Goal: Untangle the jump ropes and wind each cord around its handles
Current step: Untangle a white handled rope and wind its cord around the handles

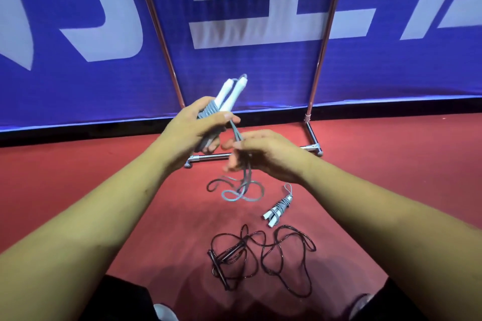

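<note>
On the head camera I see the left hand [193, 128] raised, its fingers wrapped round two white handles [232, 91] part-wound with grey cord [208, 111]. The right hand [263, 154] beside it pinches that cord, and the slack loops onto the red floor [104, 190]. Its fingertips are blurred; a wound rope [279, 206] and a tangled black rope [229, 254] lie nearer me.

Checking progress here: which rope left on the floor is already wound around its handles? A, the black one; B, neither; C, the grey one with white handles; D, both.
C: the grey rope with white handles lies tightly bundled, while the black rope sprawls in loose loops.
</note>
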{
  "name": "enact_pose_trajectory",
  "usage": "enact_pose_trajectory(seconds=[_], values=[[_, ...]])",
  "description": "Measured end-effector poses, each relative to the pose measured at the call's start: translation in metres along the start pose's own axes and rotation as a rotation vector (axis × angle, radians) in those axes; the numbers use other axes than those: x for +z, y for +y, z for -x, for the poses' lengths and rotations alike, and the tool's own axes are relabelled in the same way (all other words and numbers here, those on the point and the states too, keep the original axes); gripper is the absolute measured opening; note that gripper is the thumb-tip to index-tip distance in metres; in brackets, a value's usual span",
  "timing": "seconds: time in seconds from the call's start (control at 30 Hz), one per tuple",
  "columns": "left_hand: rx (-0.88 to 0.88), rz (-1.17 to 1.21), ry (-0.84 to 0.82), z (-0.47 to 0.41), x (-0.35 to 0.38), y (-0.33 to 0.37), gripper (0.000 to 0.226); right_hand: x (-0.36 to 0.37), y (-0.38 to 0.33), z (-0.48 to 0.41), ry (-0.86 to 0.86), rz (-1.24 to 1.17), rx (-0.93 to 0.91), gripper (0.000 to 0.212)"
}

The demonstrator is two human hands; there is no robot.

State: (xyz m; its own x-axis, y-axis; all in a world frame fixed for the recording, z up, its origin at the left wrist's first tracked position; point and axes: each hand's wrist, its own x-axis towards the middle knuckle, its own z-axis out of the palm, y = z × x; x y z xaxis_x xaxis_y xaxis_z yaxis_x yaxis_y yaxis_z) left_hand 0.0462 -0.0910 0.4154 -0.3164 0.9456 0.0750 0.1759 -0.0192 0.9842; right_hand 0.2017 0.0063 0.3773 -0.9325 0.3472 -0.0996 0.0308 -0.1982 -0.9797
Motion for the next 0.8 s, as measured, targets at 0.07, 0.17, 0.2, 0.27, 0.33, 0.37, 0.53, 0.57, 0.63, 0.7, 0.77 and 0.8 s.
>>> enact_pose_trajectory(seconds=[0.07,0.17,0.2,0.27,0.33,0.37,0.53,0.57,0.63,0.7,0.77,0.8], values=[[0.000,0.064,0.065,-0.002,-0.004,0.000,0.038,0.002,0.008,-0.002,0.064,0.049,0.037,0.020],[-0.015,0.084,0.201,-0.006,-0.020,-0.001,0.040,-0.004,0.012,-0.002,0.113,0.049,0.092,0.021],[-0.023,0.075,0.236,-0.007,-0.025,-0.002,0.038,-0.005,0.012,-0.001,0.101,0.041,0.119,0.021],[-0.047,0.028,0.298,-0.009,-0.034,-0.006,0.037,-0.005,0.011,0.001,0.074,0.082,0.167,0.020],[-0.052,-0.073,0.339,-0.010,-0.041,-0.012,0.033,-0.001,0.009,0.002,0.070,0.172,0.183,0.018],[-0.035,-0.174,0.347,-0.010,-0.044,-0.015,0.029,0.001,0.007,0.003,0.073,0.221,0.180,0.016],[-0.048,-0.887,0.190,-0.008,-0.056,-0.033,0.024,0.005,-0.022,0.013,0.075,0.508,0.135,0.023],[-0.080,-1.008,0.143,-0.008,-0.056,-0.037,0.026,0.003,-0.026,0.014,0.088,0.547,0.125,0.022],[-0.102,-1.201,0.110,-0.010,-0.052,-0.039,0.028,-0.002,-0.033,0.015,0.117,0.573,0.103,0.021],[-0.069,-1.305,0.121,-0.011,-0.043,-0.036,0.030,-0.003,-0.037,0.016,0.092,0.568,0.089,0.021],[-0.072,-1.332,0.062,-0.007,-0.029,-0.037,0.030,0.001,-0.039,0.017,0.041,0.579,0.064,0.022],[-0.087,-1.326,-0.008,-0.005,-0.020,-0.039,0.030,0.003,-0.039,0.017,0.032,0.613,0.045,0.023]])
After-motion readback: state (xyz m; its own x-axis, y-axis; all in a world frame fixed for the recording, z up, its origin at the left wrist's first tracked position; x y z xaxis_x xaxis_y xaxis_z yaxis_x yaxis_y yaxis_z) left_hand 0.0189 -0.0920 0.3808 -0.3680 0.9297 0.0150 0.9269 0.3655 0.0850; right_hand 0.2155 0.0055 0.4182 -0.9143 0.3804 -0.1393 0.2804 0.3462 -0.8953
